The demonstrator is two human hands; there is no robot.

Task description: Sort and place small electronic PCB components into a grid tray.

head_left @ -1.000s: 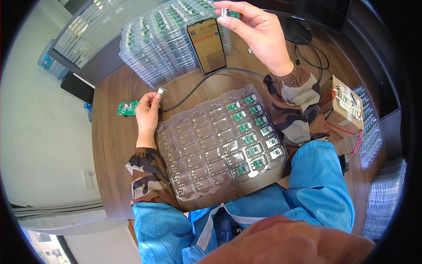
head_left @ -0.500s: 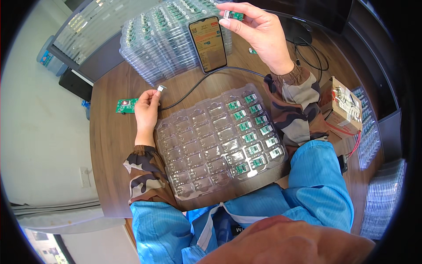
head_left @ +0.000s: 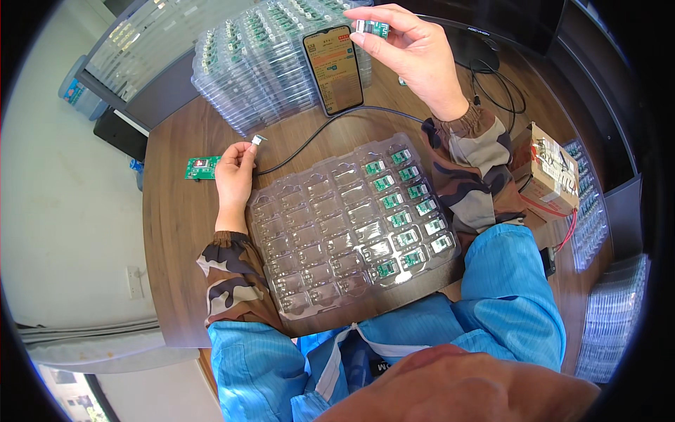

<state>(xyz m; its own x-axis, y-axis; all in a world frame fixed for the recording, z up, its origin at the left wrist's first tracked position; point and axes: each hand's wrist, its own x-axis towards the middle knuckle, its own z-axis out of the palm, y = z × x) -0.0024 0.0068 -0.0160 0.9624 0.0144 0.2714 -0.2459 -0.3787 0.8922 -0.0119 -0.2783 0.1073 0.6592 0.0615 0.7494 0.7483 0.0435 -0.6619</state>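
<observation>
My right hand (head_left: 418, 60) is raised at the far side of the desk, beside the top of a phone. Its thumb and fingers pinch a small green circuit board (head_left: 382, 29) with a white connector at its left end. Lower down on the left, my left hand (head_left: 235, 172) holds a small white plug (head_left: 258, 140) between thumb and fingertips. A black cable (head_left: 309, 144) comes out by that hand; whether it joins the plug is hidden. Touching the left fingers is a green board (head_left: 200, 167). Between my forearms lies a clear plastic tray (head_left: 316, 239), its right-hand pockets holding several small green boards.
A phone (head_left: 333, 74) leans upright against a tall stack of filled clear trays (head_left: 246, 91). To the right are a cardboard box (head_left: 547, 172) with red wires, a monitor stand (head_left: 478, 53) with loose cables, and another filled tray (head_left: 590, 204). More stacked trays (head_left: 613, 323) stand lower right.
The board in my right hand has turned slightly, and the hand has shifted a little. My left hand keeps its place with the white plug. The tray has not moved.
</observation>
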